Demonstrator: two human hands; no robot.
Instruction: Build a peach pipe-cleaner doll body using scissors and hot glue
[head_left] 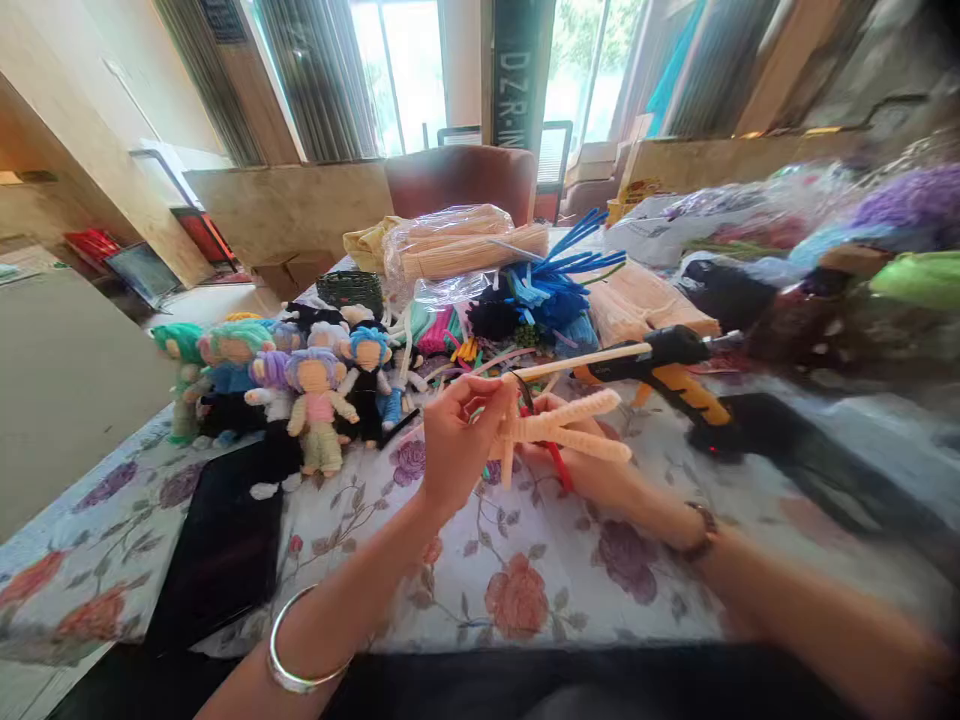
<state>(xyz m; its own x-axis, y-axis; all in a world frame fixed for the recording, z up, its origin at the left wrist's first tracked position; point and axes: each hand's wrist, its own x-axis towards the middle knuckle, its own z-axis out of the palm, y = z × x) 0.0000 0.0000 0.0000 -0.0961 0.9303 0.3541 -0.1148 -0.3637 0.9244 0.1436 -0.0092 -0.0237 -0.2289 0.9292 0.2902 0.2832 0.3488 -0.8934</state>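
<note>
The figure, (536,430) made of peach fuzzy stems, is above the middle of the flowered cloth (465,610), between the two hands, its two legs pointing to the right. The left hand (461,435) pinches its upper end, thumb and fingertips closed together on it. The right hand (583,472), partly hidden behind the figure, is curled around the red scissors (559,468); how far the blades are open, I cannot tell. From the left fingertips a long stem (592,358) goes out toward the glue gun (679,350). On the left lies a black tablet (232,530), and just beyond it stand the dolls (321,400). Farther are blue stems (559,285), then a wrapped bundle (457,245), and behind, a chair (461,180).
</note>
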